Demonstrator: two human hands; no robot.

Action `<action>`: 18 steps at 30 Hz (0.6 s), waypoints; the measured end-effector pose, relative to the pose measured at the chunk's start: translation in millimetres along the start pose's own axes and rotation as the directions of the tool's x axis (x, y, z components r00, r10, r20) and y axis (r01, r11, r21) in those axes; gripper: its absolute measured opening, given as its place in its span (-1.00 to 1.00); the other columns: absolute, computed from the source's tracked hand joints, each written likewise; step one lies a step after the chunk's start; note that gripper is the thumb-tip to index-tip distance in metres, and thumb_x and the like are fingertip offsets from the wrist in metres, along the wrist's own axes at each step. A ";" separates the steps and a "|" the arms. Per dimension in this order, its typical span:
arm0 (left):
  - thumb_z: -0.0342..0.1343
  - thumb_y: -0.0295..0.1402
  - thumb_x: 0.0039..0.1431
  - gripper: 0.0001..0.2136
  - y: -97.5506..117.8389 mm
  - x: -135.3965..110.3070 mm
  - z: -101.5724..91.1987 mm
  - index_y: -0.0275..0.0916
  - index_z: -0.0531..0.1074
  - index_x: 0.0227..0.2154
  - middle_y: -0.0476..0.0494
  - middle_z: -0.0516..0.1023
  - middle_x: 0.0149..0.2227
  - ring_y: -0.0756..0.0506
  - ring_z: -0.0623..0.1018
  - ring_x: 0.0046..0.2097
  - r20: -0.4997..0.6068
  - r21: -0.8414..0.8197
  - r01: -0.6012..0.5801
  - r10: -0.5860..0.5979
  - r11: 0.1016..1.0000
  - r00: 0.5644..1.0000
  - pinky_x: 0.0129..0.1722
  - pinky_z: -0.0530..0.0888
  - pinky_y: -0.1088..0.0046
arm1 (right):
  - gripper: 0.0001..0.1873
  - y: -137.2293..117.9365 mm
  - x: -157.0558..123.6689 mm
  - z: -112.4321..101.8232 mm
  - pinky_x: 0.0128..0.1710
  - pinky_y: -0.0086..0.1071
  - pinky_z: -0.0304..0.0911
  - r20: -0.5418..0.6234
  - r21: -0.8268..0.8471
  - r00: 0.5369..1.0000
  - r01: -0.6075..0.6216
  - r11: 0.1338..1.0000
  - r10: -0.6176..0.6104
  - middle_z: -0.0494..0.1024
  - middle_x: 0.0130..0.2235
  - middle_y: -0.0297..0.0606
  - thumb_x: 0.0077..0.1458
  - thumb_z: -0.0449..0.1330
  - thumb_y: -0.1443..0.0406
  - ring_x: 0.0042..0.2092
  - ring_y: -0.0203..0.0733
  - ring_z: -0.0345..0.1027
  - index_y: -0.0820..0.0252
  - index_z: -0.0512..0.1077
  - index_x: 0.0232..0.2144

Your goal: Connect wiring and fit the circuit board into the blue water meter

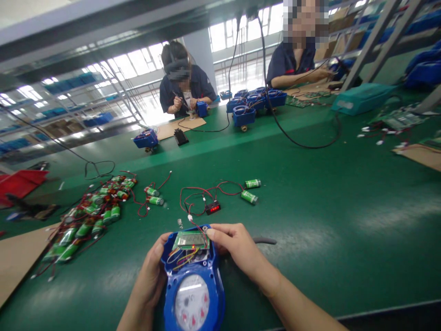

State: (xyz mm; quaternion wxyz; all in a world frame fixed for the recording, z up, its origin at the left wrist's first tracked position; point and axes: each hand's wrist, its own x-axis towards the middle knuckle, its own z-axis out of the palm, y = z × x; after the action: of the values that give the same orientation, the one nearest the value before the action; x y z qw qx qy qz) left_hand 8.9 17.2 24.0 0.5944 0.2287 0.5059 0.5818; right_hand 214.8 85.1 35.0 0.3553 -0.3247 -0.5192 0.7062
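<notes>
A blue water meter (pixel 219 294) with a round dial is held between both hands near the bottom middle. My left hand (pixel 151 266) wraps its left side, fingers partly hidden behind. At the upper right corner my right hand (pixel 239 246) is closed on it, the thumb on the rim beside the circuit board (pixel 179 240). That green board has a display with digits and a lit red light; coloured wires lie below it. Red and black leads run from the board's connector (pixel 190 218) to a small panel meter (pixel 213 208) with red digits and two green batteries (pixel 249 197).
A pile of green batteries with leads (pixel 86 225) lies left, near a red bin (pixel 24 184) and cardboard (pixel 20 257). Two co-workers sit across the green bench (pixel 310 193), with several blue meters (pixel 244 116) between them. A black cable (pixel 303 143) hangs onto the bench.
</notes>
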 end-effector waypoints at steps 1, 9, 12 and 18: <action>0.28 -0.07 0.01 -0.58 -0.3 0.2 -0.5 -0.20 0.46 -0.13 -0.18 0.63 -0.29 -0.20 0.61 -0.28 0.001 0.001 -0.001 0.001 1.000 1.000 -0.24 0.50 0.34 | -0.62 0.2 0.1 -0.1 -0.48 -0.45 0.00 0.000 -0.003 1.000 0.000 1.000 0.000 0.35 -0.49 -0.34 0.10 0.21 0.04 -0.43 -0.29 0.10 0.26 0.58 -0.36; 0.24 -0.10 0.06 -0.63 -2.5 1.9 -3.0 -0.21 0.45 -0.14 -0.19 0.63 -0.31 -0.19 0.60 -0.28 0.002 0.003 -0.014 0.014 1.000 1.000 -0.26 0.50 0.36 | -0.62 -1.7 -0.5 -0.3 -0.45 -0.44 0.06 -0.014 -0.028 1.000 0.001 1.000 -0.001 0.39 -0.45 -0.31 0.10 0.21 0.04 -0.40 -0.27 0.15 0.25 0.60 -0.33; 0.25 -0.09 0.04 -0.61 -2.6 2.7 -3.8 -0.21 0.45 -0.14 -0.19 0.63 -0.30 -0.21 0.60 -0.28 -0.009 0.006 -0.008 0.008 1.000 1.000 -0.26 0.50 0.35 | -0.61 -1.5 -0.1 -1.0 -0.43 -0.43 0.10 -0.015 -0.025 1.000 -0.007 1.000 0.007 0.42 -0.44 -0.29 0.10 0.21 0.04 -0.38 -0.25 0.18 0.26 0.59 -0.34; 0.25 -0.11 0.05 -0.61 -4.0 4.5 -7.4 -0.24 0.45 -0.14 -0.21 0.62 -0.30 -0.20 0.60 -0.30 0.017 0.002 -0.020 0.020 1.000 1.000 -0.28 0.52 0.35 | -0.62 -0.9 1.2 -0.2 -0.41 -0.43 0.13 -0.018 -0.032 1.000 -0.003 0.999 0.003 0.47 -0.41 -0.28 0.09 0.21 0.04 -0.37 -0.24 0.23 0.25 0.59 -0.34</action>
State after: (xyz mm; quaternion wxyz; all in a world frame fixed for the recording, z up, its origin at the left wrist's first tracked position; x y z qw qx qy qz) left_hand 3.4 18.1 16.2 0.5926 0.2393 0.4989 0.5853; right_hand 214.5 86.4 35.7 0.3535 -0.3373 -0.5267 0.6956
